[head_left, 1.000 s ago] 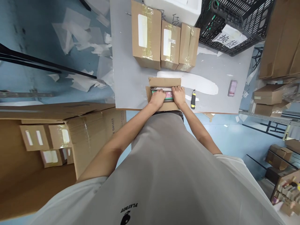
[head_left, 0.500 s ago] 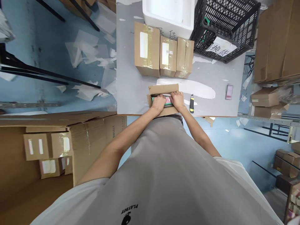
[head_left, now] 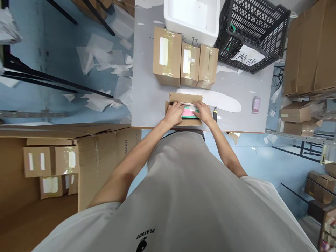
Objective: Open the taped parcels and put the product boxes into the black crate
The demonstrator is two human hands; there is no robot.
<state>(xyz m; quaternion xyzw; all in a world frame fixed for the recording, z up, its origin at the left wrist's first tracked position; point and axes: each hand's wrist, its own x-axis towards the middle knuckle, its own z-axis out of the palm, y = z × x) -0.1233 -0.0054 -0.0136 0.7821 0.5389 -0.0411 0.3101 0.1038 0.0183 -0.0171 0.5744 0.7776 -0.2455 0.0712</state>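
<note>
A small cardboard box (head_left: pixel 186 96) stands with its flaps up at the table's front edge. Inside it lies a pink and green package (head_left: pixel 189 112), its ends partly covered by my hands. My left hand (head_left: pixel 173 113) reaches over the left end of the box, fingers stretched onto the package; some fingertips are hidden. At the opposite end, my right hand (head_left: pixel 203 111) has its fingers apart and touches the package's right side. A black and yellow utility knife (head_left: pixel 215 114) lies just right of my right hand, partly covered by it.
Three taped cartons (head_left: pixel 168 57) stand in a row behind the open box. Farther back are a white bin (head_left: pixel 191 29) and a black plastic crate (head_left: pixel 246 43). A small pinkish item (head_left: pixel 256 105) lies on the table's right. A large carton (head_left: pixel 105 164) holding boxes stands at left.
My hands have moved apart over the box, baring more of the pink and green package. The right hand has shifted rightward and now partly covers the knife.
</note>
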